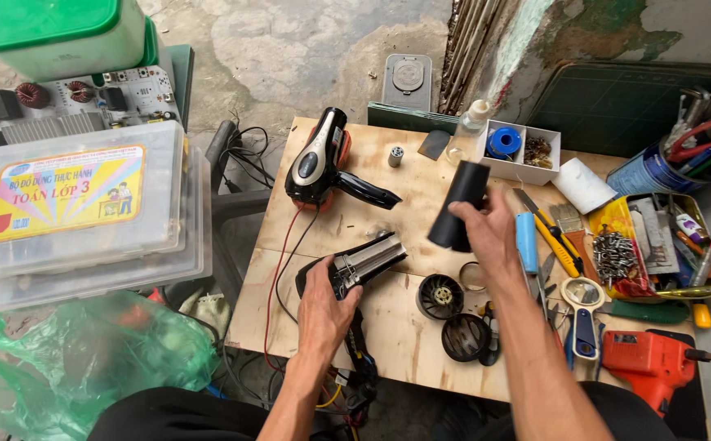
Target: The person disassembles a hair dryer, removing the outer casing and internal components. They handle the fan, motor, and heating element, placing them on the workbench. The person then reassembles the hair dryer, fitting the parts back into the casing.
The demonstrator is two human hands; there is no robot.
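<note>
The left hand (323, 306) grips a stripped hair dryer body (364, 263), its fingers closed around the dark shell where the bare metal heating core shows, low over the near left part of the wooden bench (404, 335). The right hand (486, 233) holds a black tube (459, 206) upright above the middle of the bench, fingers wrapped around its lower half. Just below that hand lie a round black fan housing (439, 296) and a second round black cap (464, 336), side by side on the wood. Farther back rests a whole black and silver hair dryer (319, 163), with red and black wires (278, 261) trailing over the bench's left edge. To the right lie a magnifying glass (582, 298), a yellow knife (555, 245) and an orange drill (649, 359).
</note>
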